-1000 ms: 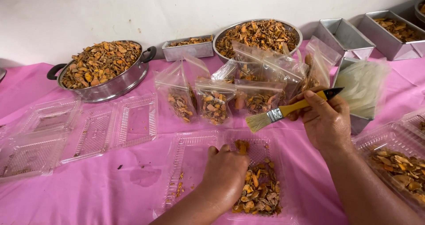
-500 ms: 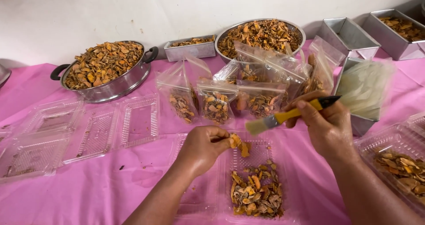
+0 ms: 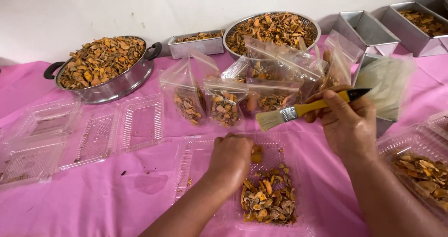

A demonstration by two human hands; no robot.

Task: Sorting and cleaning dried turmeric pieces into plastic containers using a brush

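Low centre of the frame, an open clear tray (image 3: pixel 196 157) lies on the pink cloth (image 3: pixel 70 209), with a heap of dried orange chips (image 3: pixel 268 204) in its near half. The left hand (image 3: pixel 231 160) is over the tray's far half, fingers closed round one chip (image 3: pixel 256 154). The right hand (image 3: pixel 347 122), right of centre, is clenched on a yellow-handled brush (image 3: pixel 301 110) held level, bristles pointing left above the tray's far edge.

The tray is thin and light: a hard sweep could skid it or flick chips onto the cloth, where a few crumbs lie already. The brush hangs just before the filled bags (image 3: pixel 224 104) standing mid-frame; a knock from it could tip one. Empty trays (image 3: pixel 93 134) lie left, another filled one (image 3: pixel 420 167) at the right edge; a pan (image 3: pixel 105 71), a bowl (image 3: pixel 270 29) and tins (image 3: pixel 196 43) of chips line the top
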